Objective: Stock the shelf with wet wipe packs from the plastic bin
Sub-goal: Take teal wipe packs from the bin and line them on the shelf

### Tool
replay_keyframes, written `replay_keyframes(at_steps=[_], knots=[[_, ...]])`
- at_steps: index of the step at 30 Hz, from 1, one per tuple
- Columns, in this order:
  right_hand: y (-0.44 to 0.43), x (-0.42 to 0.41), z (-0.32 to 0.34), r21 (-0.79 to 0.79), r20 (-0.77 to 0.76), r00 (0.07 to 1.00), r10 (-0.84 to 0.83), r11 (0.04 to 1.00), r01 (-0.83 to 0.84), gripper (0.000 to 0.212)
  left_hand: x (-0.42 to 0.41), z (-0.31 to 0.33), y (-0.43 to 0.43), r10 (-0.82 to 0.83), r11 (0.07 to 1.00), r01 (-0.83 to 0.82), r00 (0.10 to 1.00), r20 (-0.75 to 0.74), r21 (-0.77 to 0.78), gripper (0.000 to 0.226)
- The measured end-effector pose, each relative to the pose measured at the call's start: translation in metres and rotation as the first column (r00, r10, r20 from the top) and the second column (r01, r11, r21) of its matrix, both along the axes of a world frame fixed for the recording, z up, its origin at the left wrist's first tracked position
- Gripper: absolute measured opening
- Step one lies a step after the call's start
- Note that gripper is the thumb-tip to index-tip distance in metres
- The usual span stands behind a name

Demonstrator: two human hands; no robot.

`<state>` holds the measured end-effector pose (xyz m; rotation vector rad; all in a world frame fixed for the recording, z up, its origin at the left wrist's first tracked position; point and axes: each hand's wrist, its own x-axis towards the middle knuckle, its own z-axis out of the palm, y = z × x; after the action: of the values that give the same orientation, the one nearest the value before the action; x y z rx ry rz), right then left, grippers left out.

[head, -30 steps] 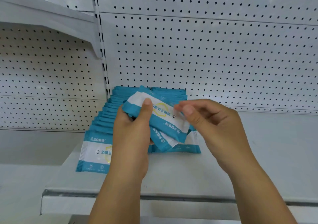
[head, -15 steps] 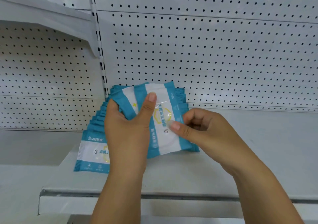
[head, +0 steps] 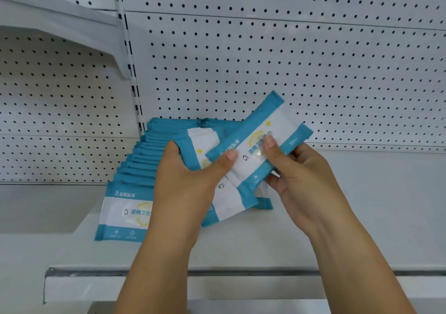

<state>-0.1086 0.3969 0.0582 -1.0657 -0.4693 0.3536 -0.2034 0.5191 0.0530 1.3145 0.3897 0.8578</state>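
At the far left, an upper shelf (head: 48,19) was cut off by the frame edge. Left of the left grip (head: 185,188), a row of wet wipe packs (head: 144,159) was seen lying overlapped on the shelf (head: 362,217), running back to the pegboard panel (head: 289,60). Only the teal top bands of the rear packs were shown. The front pack (head: 120,213) was partly hidden on its right side by the left wrist, and its small lower print could not be read.

A bundle of packs (head: 229,198) was grasped in the left grip, with the thumb (head: 226,159) laid across the front. The other fingers were hidden behind the bundle, and the number of packs in it could not be told. Whether the bundle's lower edge touched the shelf could not be made out.

Just right of that thumb, a single pack (head: 260,130) was held tilted, its right end raised, overlapping the bundle. It was pinched by the right grip (head: 306,178), the thumb (head: 271,144) pressed on its face and the fingers curled behind. Its lower right corner was covered by that grip. More packs behind the bundle were largely concealed. Both forearms were cut off at the bottom edge.
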Motion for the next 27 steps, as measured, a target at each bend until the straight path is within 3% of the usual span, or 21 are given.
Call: replay_keyframes(at_steps=[3,8,12,16,21,27], knots=[[-0.003,0.002,-0.001,-0.051,0.028,0.996,0.082,0.995,-0.081,0.043,-0.001,0.002,0.004,0.093,0.996,-0.094,0.993,0.078,0.008,0.04],[-0.015,0.015,-0.001,-0.052,0.002,1.0,-0.013,0.999,0.013,0.048,-0.006,0.0,0.015,0.209,0.967,-0.216,0.976,0.065,0.135,0.042],[-0.017,0.009,-0.005,-0.387,0.213,0.976,0.04,0.921,0.047,0.061,-0.005,-0.003,0.017,0.25,0.943,-0.243,0.968,0.0,0.227,0.045],[-0.019,0.012,-0.016,-0.539,0.302,0.953,-0.007,0.824,0.177,0.07,-0.007,-0.002,0.022,0.373,0.908,-0.374,0.927,0.039,0.192,0.046],[-0.02,0.02,-0.036,-0.613,0.494,0.868,0.049,0.728,0.308,0.053,-0.006,-0.008,0.035,0.437,0.894,-0.435,0.899,0.001,0.11,0.052],[-0.003,0.024,-0.044,-0.662,0.669,0.704,0.239,0.622,0.418,0.061,0.0,-0.01,0.031,0.401,0.915,-0.399,0.916,-0.032,0.051,0.053]])
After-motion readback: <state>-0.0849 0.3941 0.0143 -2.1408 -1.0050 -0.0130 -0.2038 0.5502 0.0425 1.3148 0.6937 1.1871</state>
